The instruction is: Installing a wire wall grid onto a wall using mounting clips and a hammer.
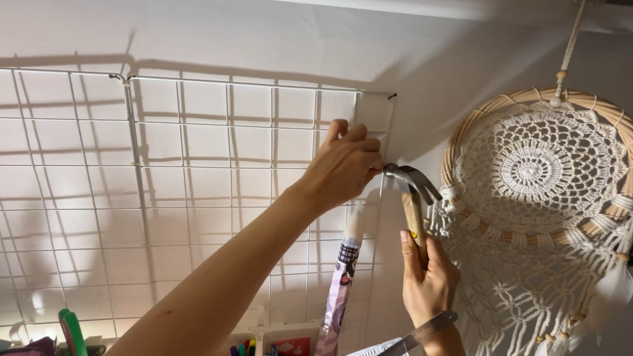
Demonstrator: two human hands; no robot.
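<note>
Your hammer [416,204] stands upright against the white wall, just right of the white wire grid panel [188,186], its steel head level with the panel's upper right part. Your right hand [426,279] grips the wooden handle from below, fingers clenched around it, a metal bracelet [423,333] on the wrist. Your left hand [342,165] reaches up from the lower left and rests at the panel's right edge, fingertips pinched together right against the hammer's head; what they pinch is too small to tell. Just right of the hammer hangs a round crocheted dreamcatcher [545,166] with a wicker hoop and a long white fringe, its rim close beside the hammer head. Below your hands a patterned tube [340,293] rises from a row of holders with coloured pens [241,353].
</note>
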